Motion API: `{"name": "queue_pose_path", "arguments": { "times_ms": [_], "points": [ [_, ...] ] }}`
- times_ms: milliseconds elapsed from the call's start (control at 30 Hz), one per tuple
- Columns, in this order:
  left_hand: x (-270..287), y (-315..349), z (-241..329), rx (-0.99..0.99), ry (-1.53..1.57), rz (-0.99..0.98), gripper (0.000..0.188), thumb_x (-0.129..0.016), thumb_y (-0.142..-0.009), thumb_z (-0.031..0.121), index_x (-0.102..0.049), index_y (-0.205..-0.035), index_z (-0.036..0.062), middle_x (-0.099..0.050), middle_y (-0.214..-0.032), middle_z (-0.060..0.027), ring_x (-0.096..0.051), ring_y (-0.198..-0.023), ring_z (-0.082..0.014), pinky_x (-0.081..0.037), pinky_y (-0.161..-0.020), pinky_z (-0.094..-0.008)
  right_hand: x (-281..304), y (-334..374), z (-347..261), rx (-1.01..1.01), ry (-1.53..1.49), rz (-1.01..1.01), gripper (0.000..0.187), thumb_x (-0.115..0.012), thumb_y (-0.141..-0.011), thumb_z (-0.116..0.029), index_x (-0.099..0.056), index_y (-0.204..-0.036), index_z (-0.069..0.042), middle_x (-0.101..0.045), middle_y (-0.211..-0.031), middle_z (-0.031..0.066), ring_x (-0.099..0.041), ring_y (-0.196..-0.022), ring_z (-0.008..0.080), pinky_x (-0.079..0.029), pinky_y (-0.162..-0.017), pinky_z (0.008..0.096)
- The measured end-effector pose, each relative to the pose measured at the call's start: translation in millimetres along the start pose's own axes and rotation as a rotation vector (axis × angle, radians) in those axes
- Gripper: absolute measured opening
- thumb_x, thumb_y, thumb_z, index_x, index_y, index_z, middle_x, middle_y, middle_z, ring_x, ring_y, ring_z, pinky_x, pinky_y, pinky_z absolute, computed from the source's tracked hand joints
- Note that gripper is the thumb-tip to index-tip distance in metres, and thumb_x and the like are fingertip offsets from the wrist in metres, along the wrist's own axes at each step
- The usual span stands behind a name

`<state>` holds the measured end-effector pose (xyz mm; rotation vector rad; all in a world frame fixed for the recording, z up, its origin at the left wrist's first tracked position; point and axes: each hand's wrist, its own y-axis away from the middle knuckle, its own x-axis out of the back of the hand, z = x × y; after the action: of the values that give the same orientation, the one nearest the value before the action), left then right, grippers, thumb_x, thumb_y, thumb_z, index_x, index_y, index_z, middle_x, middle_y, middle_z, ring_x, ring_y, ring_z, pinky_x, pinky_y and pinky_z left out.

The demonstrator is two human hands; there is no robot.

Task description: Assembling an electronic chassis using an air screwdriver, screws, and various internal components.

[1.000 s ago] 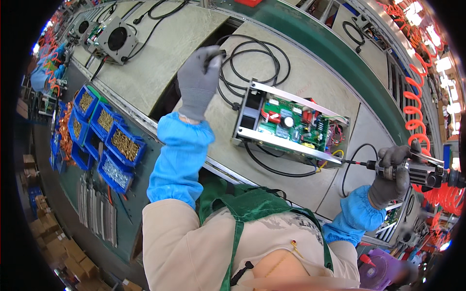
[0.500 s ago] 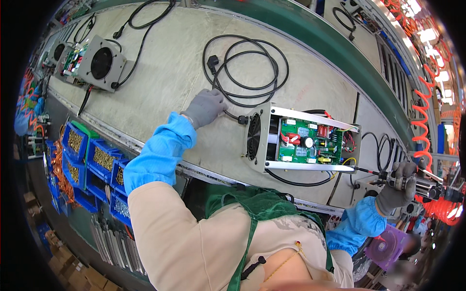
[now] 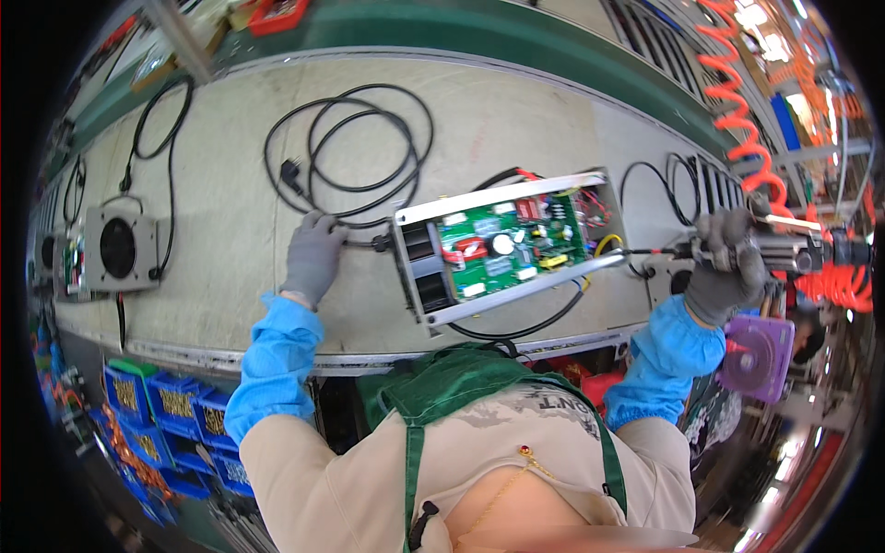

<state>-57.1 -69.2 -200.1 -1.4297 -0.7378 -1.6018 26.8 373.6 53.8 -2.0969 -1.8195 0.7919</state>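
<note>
The open metal case point(image 3: 507, 247) with its green circuit board point(image 3: 502, 244) lies tilted on the pale tabletop point(image 3: 230, 203), roughly in the middle of my view, fan end toward my left hand. My right hand point(image 3: 724, 267) is wrapped tight around the powered screwdriver point(image 3: 784, 249), and its bit reaches in to the case's right end, at or just beside the yellow wiring there; I cannot tell whether the tip is seated in a screw head.

My left hand point(image 3: 313, 256) rests flat on the black power cord point(image 3: 359, 152) just beside the fan end, fingers loosely curled over the cable and not gripping the case itself. That worries me most: as I judge it, nothing clamps the case, so torque from the driver could spin or slide it on the smooth surface and make the bit slip off.

A slipped bit could gouge the board or nick the red and yellow wires crowded at that corner. The coiled cord loops lie behind the case and could snag if it shifts. The orange coiled hose point(image 3: 737, 101) hangs near my right wrist and might tug the tool off line.
</note>
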Motion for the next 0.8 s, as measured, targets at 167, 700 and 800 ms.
{"name": "queue_pose_path", "arguments": {
  "times_ms": [167, 700, 800],
  "points": [
    [-5, -16, 8, -0.019, 0.029, -0.081, 0.019, -0.062, -0.076, 0.01, -0.071, -0.091, 0.0153, -0.061, -0.093, -0.0045, -0.055, -0.098, -0.027, -0.049, -0.082, -0.0391, -14, 3, -2, 0.053, 0.15, 0.046, 0.06, -0.064, -0.076, -0.024, -0.047, -0.13, -0.006, -0.035, -0.067, -0.0045, -0.036, -0.052, 0.0075, -0.034, -0.061, 0.0302],
    [-23, 4, 97, 0.331, 1.463, -0.029, 0.066, -0.031, -0.101, 0.049, -0.031, -0.145, 0.0008, -0.041, -0.143, -0.0184, -0.037, -0.134, -0.0241, -0.027, -0.11, -0.0338, 0, 9, 4, 0.118, 0.244, 0.147, 0.061, -0.063, -0.07, -0.022, -0.049, -0.125, 0.0, -0.046, -0.066, 0.0022, -0.046, -0.051, 0.014, -0.049, -0.067, 0.0411],
    [-32, 13, 98, 0.304, 1.55, -0.012, 0.072, -0.027, -0.1, 0.055, -0.024, -0.147, 0.0013, -0.037, -0.145, -0.0185, -0.035, -0.134, -0.0247, -0.027, -0.11, -0.0337, -5, 12, 5, 0.153, 0.198, 0.101, 0.058, -0.061, -0.069, -0.016, -0.05, -0.122, 0.002, -0.05, -0.066, 0.0051, -0.05, -0.051, 0.0162, -0.051, -0.066, 0.0413]
  ]
}}
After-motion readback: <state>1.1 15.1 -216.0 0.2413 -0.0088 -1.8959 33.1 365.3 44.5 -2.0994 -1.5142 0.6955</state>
